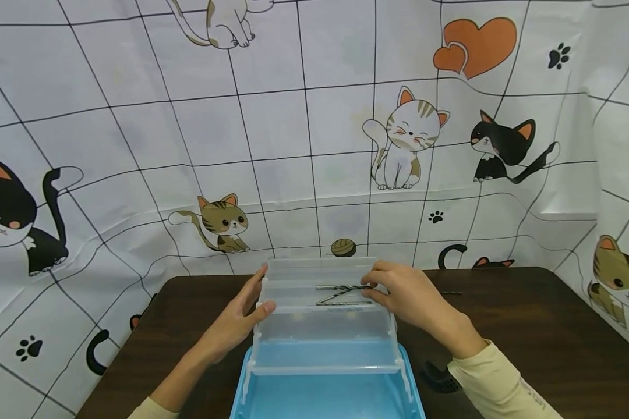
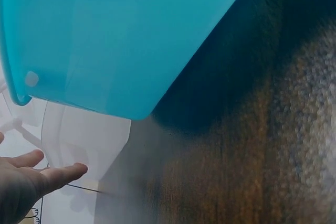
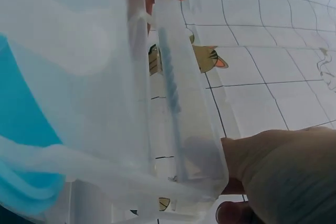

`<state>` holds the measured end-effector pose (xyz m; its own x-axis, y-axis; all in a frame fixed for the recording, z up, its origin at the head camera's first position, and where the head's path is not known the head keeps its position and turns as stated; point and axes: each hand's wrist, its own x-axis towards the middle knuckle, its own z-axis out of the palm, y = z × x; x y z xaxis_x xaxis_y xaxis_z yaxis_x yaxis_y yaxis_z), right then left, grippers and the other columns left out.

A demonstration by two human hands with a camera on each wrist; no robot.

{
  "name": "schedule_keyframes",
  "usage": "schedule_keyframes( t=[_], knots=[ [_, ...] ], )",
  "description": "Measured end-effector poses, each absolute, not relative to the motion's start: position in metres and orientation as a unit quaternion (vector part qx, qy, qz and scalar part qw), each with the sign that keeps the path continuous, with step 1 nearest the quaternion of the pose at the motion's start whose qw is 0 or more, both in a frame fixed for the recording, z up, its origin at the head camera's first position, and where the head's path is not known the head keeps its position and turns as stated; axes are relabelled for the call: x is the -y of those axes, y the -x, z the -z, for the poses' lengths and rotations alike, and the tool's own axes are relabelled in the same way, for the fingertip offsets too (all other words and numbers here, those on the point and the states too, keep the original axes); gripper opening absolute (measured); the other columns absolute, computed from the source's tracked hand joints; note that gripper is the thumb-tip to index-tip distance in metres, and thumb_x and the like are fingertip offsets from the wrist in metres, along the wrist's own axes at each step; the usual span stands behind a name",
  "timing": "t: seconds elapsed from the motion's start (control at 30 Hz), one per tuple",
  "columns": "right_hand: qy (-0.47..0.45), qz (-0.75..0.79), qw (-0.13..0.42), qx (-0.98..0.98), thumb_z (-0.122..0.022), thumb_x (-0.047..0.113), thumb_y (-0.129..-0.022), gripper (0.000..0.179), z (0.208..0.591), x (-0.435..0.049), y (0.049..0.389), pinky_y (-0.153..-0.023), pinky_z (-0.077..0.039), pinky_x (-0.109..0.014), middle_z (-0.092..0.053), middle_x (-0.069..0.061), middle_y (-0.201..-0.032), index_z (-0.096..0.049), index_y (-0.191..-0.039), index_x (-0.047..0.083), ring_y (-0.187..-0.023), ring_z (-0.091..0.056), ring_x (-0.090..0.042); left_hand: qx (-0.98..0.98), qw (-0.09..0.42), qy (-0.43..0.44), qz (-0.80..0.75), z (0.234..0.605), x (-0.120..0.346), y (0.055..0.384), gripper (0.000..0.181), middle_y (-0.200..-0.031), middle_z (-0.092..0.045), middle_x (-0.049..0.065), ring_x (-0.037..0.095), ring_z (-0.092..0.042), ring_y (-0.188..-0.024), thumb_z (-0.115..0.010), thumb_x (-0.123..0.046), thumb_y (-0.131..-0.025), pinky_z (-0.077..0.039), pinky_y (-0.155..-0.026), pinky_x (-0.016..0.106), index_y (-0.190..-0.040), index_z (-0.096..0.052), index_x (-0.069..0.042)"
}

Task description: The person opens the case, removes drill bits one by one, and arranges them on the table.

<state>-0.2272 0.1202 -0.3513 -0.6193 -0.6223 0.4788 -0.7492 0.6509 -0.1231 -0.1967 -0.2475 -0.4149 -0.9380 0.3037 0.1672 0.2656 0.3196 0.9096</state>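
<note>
A blue toolbox [image 1: 325, 396] stands with its translucent stepped trays [image 1: 325, 340] raised and folded out. In the upper tray lie two twist drill bits [image 1: 340, 295], crossing at an angle. My right hand [image 1: 406, 291] is at the right end of this tray and pinches the end of one bit between thumb and fingers. On the left side, my left hand [image 1: 236, 320] touches the tray's edge, thumb over its front rim and fingers fairly straight. The right wrist view shows a bit [image 3: 170, 72] dimly through the tray wall.
Behind my right hand, a thin dark rod [image 1: 451, 293] lies on the brown wooden table [image 1: 529, 337]. A black object [image 1: 440, 378], partly hidden by my right sleeve, sits beside the toolbox. A cat-print cloth [image 1: 340, 128] hangs behind the table.
</note>
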Motion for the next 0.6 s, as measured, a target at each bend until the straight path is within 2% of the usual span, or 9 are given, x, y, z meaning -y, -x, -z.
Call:
schedule_keyframes(
  t=[0.2, 0.33, 0.43, 0.6],
  knots=[
    [-0.363, -0.151, 0.156, 0.906, -0.081, 0.021, -0.089, 0.016, 0.3465, -0.1167, 0.2248, -0.051, -0.041, -0.022, -0.059, 0.012, -0.089, -0.08, -0.105, 0.016, -0.068, -0.054, -0.004, -0.813, 0.011, -0.18, -0.553, 0.4157, 0.2464, 0.1968, 0.076, -0.169, -0.003, 0.0, 0.036, -0.007, -0.153, -0.058, -0.03, -0.107, -0.023, -0.11, 0.071, -0.165, -0.01, -0.037],
    [-0.364, -0.15, 0.152, 0.907, -0.082, 0.017, -0.089, 0.017, 0.3453, -0.1147, 0.2248, -0.051, -0.04, -0.022, -0.054, 0.012, -0.086, -0.081, -0.105, 0.015, -0.066, -0.049, -0.003, -0.813, 0.015, -0.178, -0.555, 0.4158, 0.2458, 0.1964, 0.075, -0.169, -0.003, -0.001, 0.036, -0.007, -0.153, -0.057, -0.029, -0.107, -0.023, -0.11, 0.071, -0.164, -0.01, -0.041],
    [-0.368, -0.15, 0.16, 0.904, -0.083, 0.015, -0.088, 0.016, 0.3459, -0.114, 0.225, -0.052, -0.04, -0.022, -0.054, 0.01, -0.087, -0.081, -0.103, 0.015, -0.066, -0.049, -0.003, -0.813, 0.017, -0.173, -0.556, 0.416, 0.2458, 0.1964, 0.075, -0.168, -0.003, -0.002, 0.035, -0.007, -0.153, -0.058, -0.029, -0.107, -0.022, -0.11, 0.07, -0.163, -0.011, -0.043],
    [-0.373, -0.148, 0.175, 0.899, -0.083, 0.011, -0.087, 0.015, 0.347, -0.1138, 0.2248, -0.056, -0.045, -0.023, -0.06, 0.008, -0.091, -0.081, -0.1, 0.016, -0.071, -0.057, -0.006, -0.815, 0.016, -0.174, -0.553, 0.416, 0.2455, 0.1966, 0.074, -0.168, -0.006, 0.004, 0.038, -0.008, -0.152, -0.057, -0.029, -0.107, -0.023, -0.11, 0.071, -0.162, -0.01, -0.045]
  ],
)
